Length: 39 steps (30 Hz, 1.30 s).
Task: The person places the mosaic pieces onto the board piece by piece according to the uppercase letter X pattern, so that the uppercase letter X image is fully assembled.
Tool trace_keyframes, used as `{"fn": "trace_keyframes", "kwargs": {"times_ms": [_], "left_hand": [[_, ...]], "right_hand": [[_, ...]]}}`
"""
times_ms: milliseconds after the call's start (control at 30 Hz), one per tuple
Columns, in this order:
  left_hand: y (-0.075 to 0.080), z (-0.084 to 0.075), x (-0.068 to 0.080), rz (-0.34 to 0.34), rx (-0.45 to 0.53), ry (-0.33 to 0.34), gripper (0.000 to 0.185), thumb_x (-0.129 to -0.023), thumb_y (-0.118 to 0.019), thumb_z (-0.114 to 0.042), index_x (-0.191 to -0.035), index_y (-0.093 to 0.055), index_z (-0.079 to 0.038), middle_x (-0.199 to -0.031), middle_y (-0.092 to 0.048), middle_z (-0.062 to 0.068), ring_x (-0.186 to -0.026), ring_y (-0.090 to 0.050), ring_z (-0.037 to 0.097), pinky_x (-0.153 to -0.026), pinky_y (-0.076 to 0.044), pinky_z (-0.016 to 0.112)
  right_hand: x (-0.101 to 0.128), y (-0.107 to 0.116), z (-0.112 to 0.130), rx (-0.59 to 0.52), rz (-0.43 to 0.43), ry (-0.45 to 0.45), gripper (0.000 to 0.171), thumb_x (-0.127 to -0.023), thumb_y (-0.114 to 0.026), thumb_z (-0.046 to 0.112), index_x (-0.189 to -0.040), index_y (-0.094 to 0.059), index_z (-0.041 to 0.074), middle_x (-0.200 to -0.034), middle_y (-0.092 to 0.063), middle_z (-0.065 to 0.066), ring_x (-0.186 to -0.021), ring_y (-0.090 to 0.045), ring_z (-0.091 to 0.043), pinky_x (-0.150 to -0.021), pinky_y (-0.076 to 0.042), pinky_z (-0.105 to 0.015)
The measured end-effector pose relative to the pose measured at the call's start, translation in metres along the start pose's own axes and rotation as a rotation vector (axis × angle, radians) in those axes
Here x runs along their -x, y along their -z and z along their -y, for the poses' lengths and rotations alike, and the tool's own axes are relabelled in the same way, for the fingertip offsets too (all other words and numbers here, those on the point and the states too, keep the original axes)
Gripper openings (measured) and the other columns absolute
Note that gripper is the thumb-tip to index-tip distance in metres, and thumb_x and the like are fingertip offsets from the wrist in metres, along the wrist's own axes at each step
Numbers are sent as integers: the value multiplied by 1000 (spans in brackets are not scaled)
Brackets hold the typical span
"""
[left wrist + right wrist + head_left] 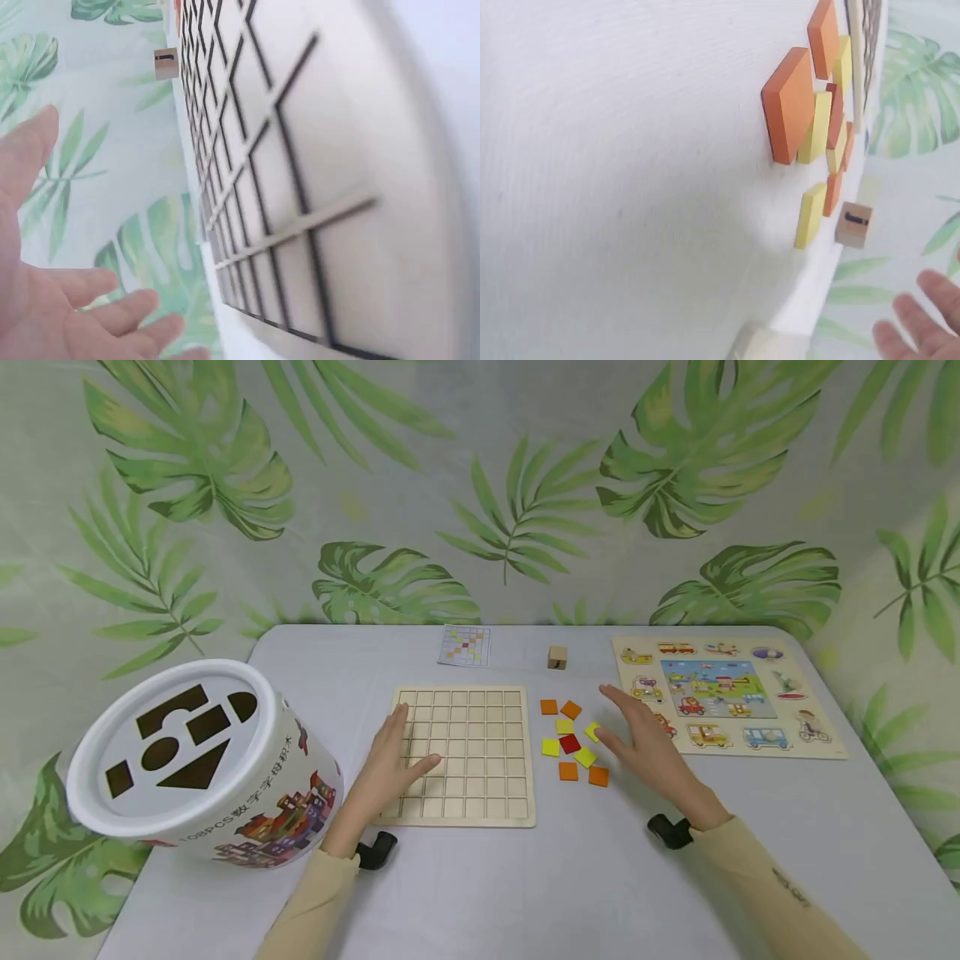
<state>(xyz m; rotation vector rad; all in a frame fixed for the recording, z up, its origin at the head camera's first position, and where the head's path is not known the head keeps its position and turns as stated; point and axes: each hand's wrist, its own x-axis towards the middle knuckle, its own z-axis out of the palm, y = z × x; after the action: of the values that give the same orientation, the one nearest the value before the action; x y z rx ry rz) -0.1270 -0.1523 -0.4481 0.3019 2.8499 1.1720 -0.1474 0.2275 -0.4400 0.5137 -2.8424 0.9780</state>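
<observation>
A wooden grid board (pixel 480 760) lies at the middle of the grey table (pixel 585 885); its cells hold nothing. My left hand (pixel 396 752) rests flat on the board's left edge, fingers straight. To the right of the board is a cluster of square tiles (pixel 570 742) in orange, yellow and red. My right hand (pixel 639 733) lies open just right of them, its fingertips beside a yellow tile (pixel 592 732). The left wrist view shows the grid board (pixel 300 172) close up and the open left hand (pixel 67 307). The right wrist view shows the tiles (pixel 804 105) and the right hand's fingertips (pixel 922 322).
A small wooden cube (pixel 557 657) and a coloured pattern card (pixel 465 645) lie behind the board. A vehicle peg puzzle (pixel 720 693) lies at the right. A white shape-sorter bucket (pixel 202 760) stands at the table's left edge. A leaf-print cloth hangs behind.
</observation>
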Motion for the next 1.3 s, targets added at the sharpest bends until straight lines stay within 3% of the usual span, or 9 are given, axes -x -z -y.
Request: {"fn": "trace_keyframes", "kwargs": {"times_ms": [133,267,467,667,967,1300], "left_hand": [[1,10,10,26,123,38,95,-80,-67,-37,-145,-5,-5,-149,-7,14,-134,-6,30,-105,-11,49],[-1,19,20,59,138,50,100,-76,-72,-31,-143,-5,1,-148,-5,18,-134,-4,32,-105,-9,48],[-3,27,32,123,153,73,112,-67,-79,-24,-143,-2,2,-148,2,19,-134,5,34,-104,-2,52],[-4,29,39,158,103,41,115,-63,-81,-18,-141,1,6,-147,8,21,-133,9,36,-103,1,52],[-4,30,41,168,53,30,115,-63,-81,-21,-140,0,9,-146,10,22,-133,10,36,-103,0,52],[-5,31,39,164,34,25,115,-62,-82,-21,-139,-4,12,-147,8,22,-132,8,37,-103,-2,53]], "right_hand": [[-5,-3,-2,-161,32,-2,56,-87,-60,18,-138,-36,13,-136,-40,-9,-121,-37,-31,-94,-32,-52],[-11,-7,-5,-273,62,24,52,-87,-59,13,-135,-39,10,-132,-44,-11,-119,-41,-27,-95,-33,-49],[-20,-5,9,-403,151,-25,46,-89,-56,10,-132,-40,3,-131,-43,-19,-118,-40,-35,-96,-30,-51],[-36,-21,-14,-364,201,-70,44,-91,-53,14,-133,-42,7,-128,-48,-13,-116,-44,-32,-96,-32,-49],[-56,-28,-21,-303,231,-67,38,-86,-54,-2,-124,-51,0,-122,-53,-14,-110,-47,-29,-93,-36,-46],[-69,-29,-21,-210,266,-171,32,-82,-53,-6,-111,-62,5,-116,-55,-11,-102,-48,-28,-89,-40,-43]]}}
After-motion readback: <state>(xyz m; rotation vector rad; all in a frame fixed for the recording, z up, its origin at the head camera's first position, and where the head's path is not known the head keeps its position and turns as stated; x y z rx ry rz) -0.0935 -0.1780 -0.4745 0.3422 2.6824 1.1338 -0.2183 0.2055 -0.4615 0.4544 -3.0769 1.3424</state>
